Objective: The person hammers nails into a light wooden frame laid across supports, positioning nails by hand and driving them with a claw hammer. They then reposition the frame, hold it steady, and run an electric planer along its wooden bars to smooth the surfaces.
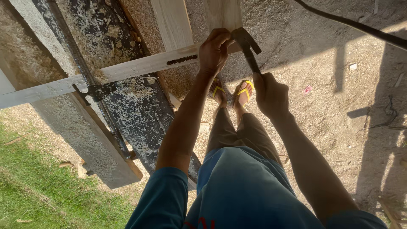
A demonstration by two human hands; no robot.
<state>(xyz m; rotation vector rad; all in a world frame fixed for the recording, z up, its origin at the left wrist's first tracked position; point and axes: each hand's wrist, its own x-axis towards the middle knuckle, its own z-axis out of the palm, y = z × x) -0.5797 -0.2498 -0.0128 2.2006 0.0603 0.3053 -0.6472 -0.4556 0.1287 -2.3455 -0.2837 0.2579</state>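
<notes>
left hand (214, 51) clamped on cross batten (140, 65) at the joint | right hand (270, 95) gripping hammer (249, 48), head at upright plank (222, 15) | judged mid-nailing, joint unfinished | 2 hands apart

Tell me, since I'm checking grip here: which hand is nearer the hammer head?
Left. The left hand grips the wood slat right beside the hammer head; the right hand holds the handle's lower end, farther away.

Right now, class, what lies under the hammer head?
The hammer head sits on the wooden slat, beside the left hand. Any nail beneath is covered.
</notes>
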